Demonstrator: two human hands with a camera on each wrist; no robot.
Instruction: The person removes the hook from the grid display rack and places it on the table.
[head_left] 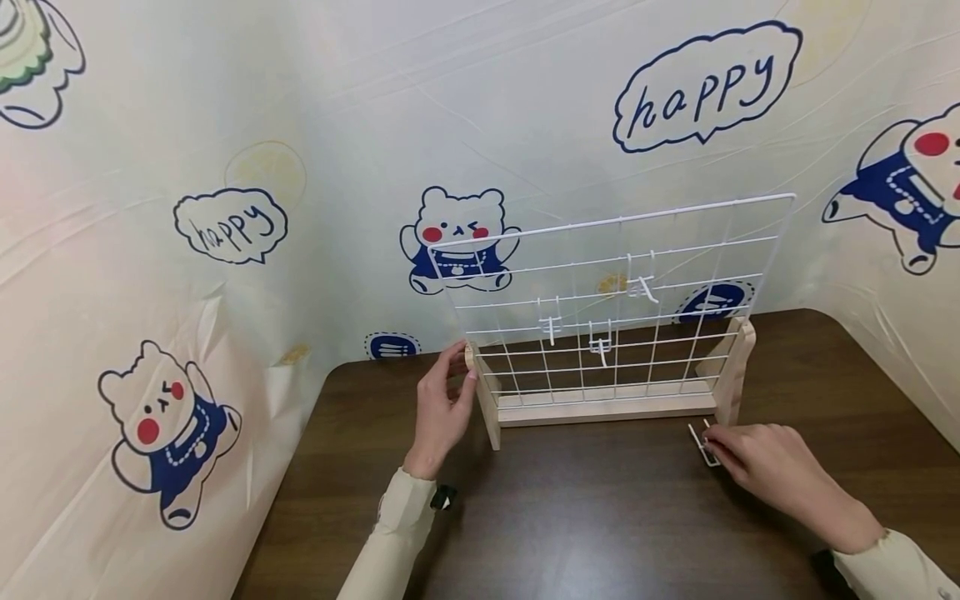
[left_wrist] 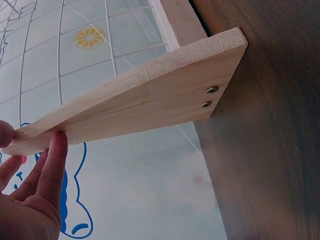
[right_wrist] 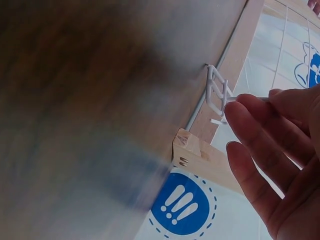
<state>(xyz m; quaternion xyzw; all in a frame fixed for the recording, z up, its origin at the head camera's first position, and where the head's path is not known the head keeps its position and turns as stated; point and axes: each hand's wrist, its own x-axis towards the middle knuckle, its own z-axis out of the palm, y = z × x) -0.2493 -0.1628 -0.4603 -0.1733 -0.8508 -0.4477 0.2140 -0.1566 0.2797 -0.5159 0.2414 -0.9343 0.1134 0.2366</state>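
Dark brown wood-grain table [head_left: 570, 508], far corners rounded, pale sheen at near middle, carries a freestanding rack of pale wood and white wire grid [head_left: 607, 407] toward its far side, two flat wooden side panels [head_left: 488, 404] footed on the surface.

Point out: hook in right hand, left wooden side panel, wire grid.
White wire hook [right_wrist: 216, 90]: right wrist view, wire frame.
Left wooden side panel [left_wrist: 150, 95]: left wrist view, outer face.
Wire grid [head_left: 621, 220]: head view, top rail.
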